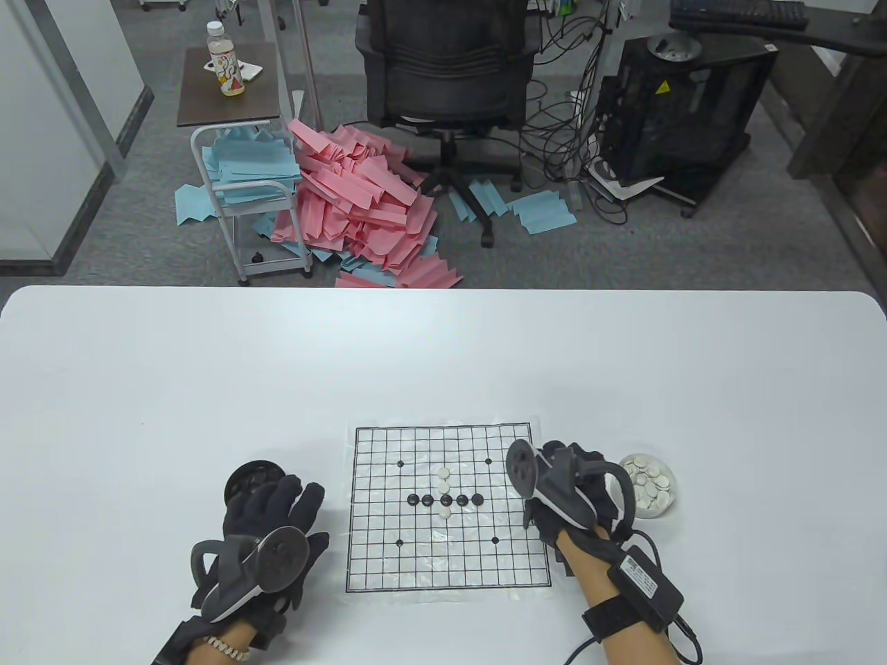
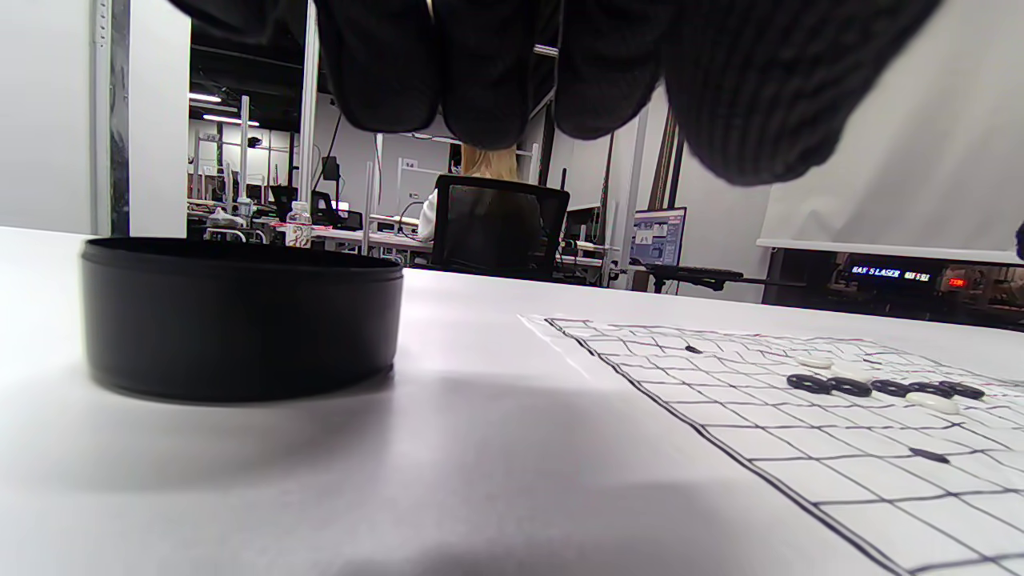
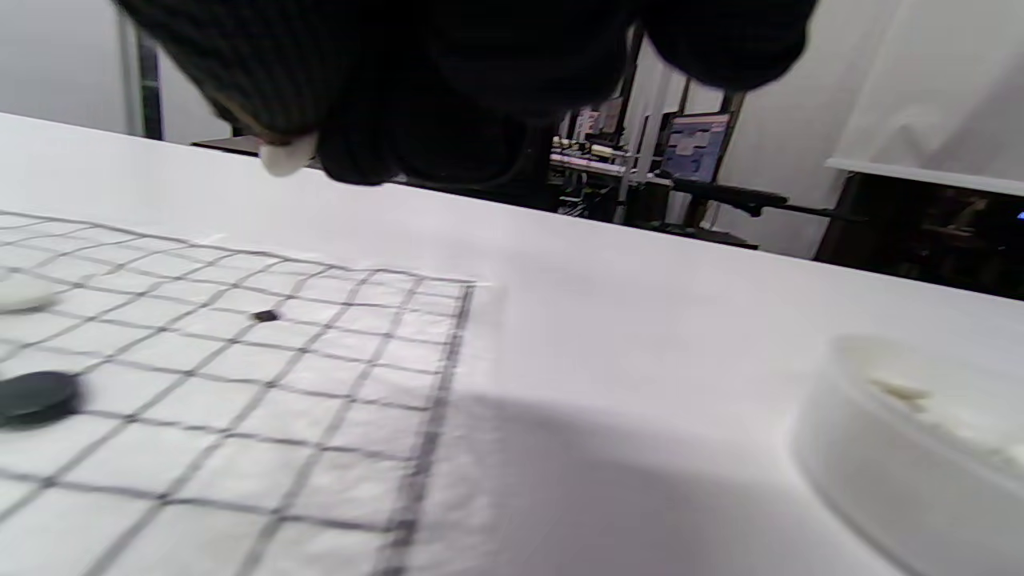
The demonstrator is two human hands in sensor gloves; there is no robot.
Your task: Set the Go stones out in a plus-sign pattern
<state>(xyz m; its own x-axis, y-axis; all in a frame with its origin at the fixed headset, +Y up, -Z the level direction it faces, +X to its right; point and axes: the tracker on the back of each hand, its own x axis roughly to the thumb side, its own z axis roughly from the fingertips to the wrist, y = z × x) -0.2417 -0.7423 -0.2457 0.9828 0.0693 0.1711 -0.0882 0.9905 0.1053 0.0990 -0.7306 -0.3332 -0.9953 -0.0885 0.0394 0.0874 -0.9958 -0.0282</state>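
While a white stone point(image 3: 288, 156) sits pinched at my right hand's point(image 1: 575, 495) fingertips point(image 3: 352, 152), raised off the table, I see it poised over the right edge of the Go board point(image 1: 447, 509). Below and left of those fingers, the board holds a row of black stones point(image 1: 445, 499) with white stones point(image 1: 444, 474) above and below the row's middle. Just right of my right hand stands the white bowl point(image 1: 648, 485) of white stones. My left hand point(image 1: 267, 537) rests left of the board, fingers point(image 2: 488, 72) spread loosely and gripping nothing I can see, with the black bowl point(image 2: 240, 316) just beyond its fingertips on the white table point(image 1: 208, 374).
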